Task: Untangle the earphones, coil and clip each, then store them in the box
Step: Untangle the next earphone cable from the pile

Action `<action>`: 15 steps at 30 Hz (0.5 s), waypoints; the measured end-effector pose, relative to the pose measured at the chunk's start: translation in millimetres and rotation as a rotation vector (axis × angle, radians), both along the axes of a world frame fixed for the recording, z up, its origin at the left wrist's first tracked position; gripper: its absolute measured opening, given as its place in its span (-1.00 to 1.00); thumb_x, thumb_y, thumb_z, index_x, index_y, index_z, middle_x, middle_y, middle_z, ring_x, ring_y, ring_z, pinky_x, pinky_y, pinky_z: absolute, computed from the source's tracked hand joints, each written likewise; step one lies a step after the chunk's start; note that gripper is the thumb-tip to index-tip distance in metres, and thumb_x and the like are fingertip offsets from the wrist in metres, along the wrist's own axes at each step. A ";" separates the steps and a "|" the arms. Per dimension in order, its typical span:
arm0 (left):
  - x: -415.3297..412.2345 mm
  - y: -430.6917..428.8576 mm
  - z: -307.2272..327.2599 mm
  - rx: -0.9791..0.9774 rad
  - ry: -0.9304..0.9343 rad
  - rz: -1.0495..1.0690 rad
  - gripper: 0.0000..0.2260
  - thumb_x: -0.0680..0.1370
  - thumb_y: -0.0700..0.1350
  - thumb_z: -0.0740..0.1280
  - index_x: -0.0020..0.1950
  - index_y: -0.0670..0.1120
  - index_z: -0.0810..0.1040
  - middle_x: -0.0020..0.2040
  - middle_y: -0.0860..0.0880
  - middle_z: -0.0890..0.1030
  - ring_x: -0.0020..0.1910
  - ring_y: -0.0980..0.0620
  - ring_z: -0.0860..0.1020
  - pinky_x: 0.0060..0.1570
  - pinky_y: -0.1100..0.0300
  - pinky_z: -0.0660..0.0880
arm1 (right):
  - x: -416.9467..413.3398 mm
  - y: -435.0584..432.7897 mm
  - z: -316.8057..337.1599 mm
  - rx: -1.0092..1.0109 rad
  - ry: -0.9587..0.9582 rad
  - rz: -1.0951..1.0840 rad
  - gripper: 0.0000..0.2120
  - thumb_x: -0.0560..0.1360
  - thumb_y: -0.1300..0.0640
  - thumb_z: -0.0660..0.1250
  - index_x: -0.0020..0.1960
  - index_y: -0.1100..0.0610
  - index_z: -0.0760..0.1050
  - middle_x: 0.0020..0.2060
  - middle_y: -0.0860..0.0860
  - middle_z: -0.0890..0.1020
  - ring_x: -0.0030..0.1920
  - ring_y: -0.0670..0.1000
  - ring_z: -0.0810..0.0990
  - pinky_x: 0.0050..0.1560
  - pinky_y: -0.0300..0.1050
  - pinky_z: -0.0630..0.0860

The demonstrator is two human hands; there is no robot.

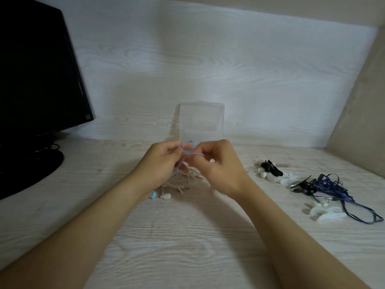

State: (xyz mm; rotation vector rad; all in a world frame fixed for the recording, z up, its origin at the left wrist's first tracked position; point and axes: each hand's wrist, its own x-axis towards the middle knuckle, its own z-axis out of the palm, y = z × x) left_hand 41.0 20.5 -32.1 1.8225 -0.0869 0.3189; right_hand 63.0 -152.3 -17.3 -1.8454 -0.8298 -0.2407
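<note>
You are pinching one pink cord [195, 154] between the curled fingers of your left hand [164, 161] and right hand [218, 163], just above the pale tangle [179, 182] lying on the surface [187, 236] before the single clear box [201, 122]. One blue earphone set [329, 188] is sitting bundled at right, unboxed, so untangling is seemingly only getting underway.

The worktop [187, 247] and the back panel [208, 59] behind it show pale, matt wood grain. By the worktop's back edge the box [201, 119] is frosted translucent plastic; the monitor [37, 69] at the left edge is glossy black. The lilac cable [198, 153] looks smooth, and the white clips [331, 215] near the right edge are smooth plastic.
</note>
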 end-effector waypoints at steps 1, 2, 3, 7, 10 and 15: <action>-2.1 -1.3 2.0 0.008 0.044 -0.014 -0.71 0.73 -0.23 0.20 0.19 -0.08 0.72 -0.19 -0.08 0.75 -0.22 0.06 0.68 -0.06 0.17 0.60 | -0.3 -2.5 3.9 0.097 0.043 -0.013 -0.78 0.54 0.30 0.36 -0.27 0.28 0.62 -0.47 -0.01 0.57 -0.39 -0.06 0.47 -0.31 -0.10 0.43; -3.9 -2.5 4.2 -0.004 0.081 -0.024 -0.69 0.70 -0.25 0.19 0.11 -0.12 0.75 -0.28 -0.07 0.70 -0.32 0.08 0.61 -0.21 0.25 0.55 | 0.0 -5.0 6.8 0.172 0.061 -0.041 -0.78 0.54 0.31 0.33 -0.27 0.29 0.61 -0.46 0.03 0.58 -0.37 -0.06 0.47 -0.29 -0.11 0.41; -4.9 -2.8 5.7 -0.014 0.103 -0.030 -0.68 0.67 -0.26 0.18 0.05 -0.15 0.76 -0.33 -0.08 0.65 -0.37 0.09 0.55 -0.31 0.28 0.49 | 1.1 -6.6 8.5 0.229 0.072 -0.079 -0.77 0.54 0.31 0.31 -0.28 0.27 0.61 -0.44 0.05 0.59 -0.37 -0.07 0.48 -0.28 -0.15 0.42; -5.2 -1.6 8.9 -0.053 0.094 -0.083 -0.65 0.60 -0.27 0.13 -0.11 -0.24 0.72 -0.35 -0.12 0.60 -0.39 0.05 0.47 -0.41 0.28 0.39 | 8.5 -6.9 6.8 0.364 0.128 -0.183 -0.81 0.55 0.27 0.34 -0.21 0.24 0.65 -0.44 -0.04 0.53 -0.41 -0.08 0.42 -0.37 -0.27 0.38; -3.8 -3.7 9.3 -0.130 0.108 -0.145 -0.65 0.61 -0.28 0.10 -0.16 -0.23 0.67 -0.33 -0.16 0.61 -0.39 0.02 0.43 -0.31 0.19 0.32 | 17.3 -4.4 0.8 0.347 0.075 -0.224 -0.84 0.57 0.18 0.37 -0.16 0.19 0.64 -0.40 0.10 0.53 -0.35 0.03 0.46 -0.29 -0.03 0.45; -5.2 -5.8 12.7 -0.313 0.131 -0.244 -0.69 0.71 -0.21 0.14 0.00 -0.28 0.64 -0.31 -0.12 0.59 -0.34 0.03 0.34 -0.29 0.20 0.26 | 32.8 -9.5 -13.5 0.036 -0.197 -0.455 -0.84 0.66 0.04 0.32 -0.02 0.02 0.65 -0.52 -0.11 0.49 -0.46 -0.10 0.45 -0.37 -0.21 0.34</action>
